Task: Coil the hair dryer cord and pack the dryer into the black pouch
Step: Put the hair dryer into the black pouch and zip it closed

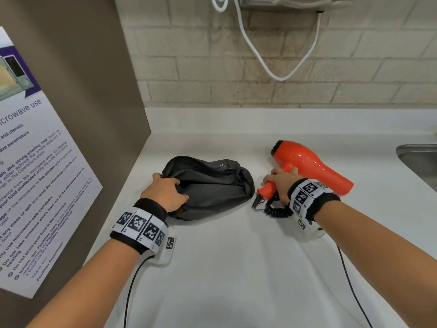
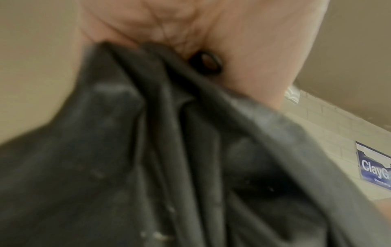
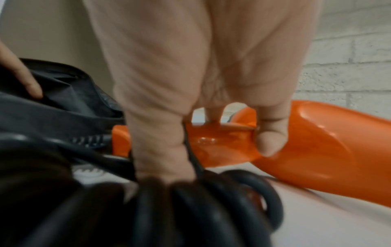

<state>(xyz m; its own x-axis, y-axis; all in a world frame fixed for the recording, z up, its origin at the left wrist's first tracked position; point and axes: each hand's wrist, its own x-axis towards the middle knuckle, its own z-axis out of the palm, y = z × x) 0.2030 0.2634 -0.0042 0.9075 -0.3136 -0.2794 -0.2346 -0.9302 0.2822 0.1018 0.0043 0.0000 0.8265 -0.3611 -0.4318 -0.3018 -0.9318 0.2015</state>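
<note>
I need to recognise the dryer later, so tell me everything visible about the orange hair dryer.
The glossy orange plastic hair dryer lies on its side on the white counter, right of the black fabric pouch. Its dark rear end points toward the wall. The right hand grips its handle and the bunched black coiled cord.

Worktop inventory, counted by kind

One orange hair dryer (image 1: 309,162); one black coiled cord (image 1: 277,210) with one plug (image 1: 258,201); one black pouch (image 1: 212,185); two hands, left hand (image 1: 165,192) and right hand (image 1: 281,179); two marker-patterned wristbands (image 1: 142,227); one white countertop (image 1: 236,256); one microwave notice (image 1: 35,185); one steel sink (image 1: 421,159); one white wall cable (image 1: 279,67).
</note>
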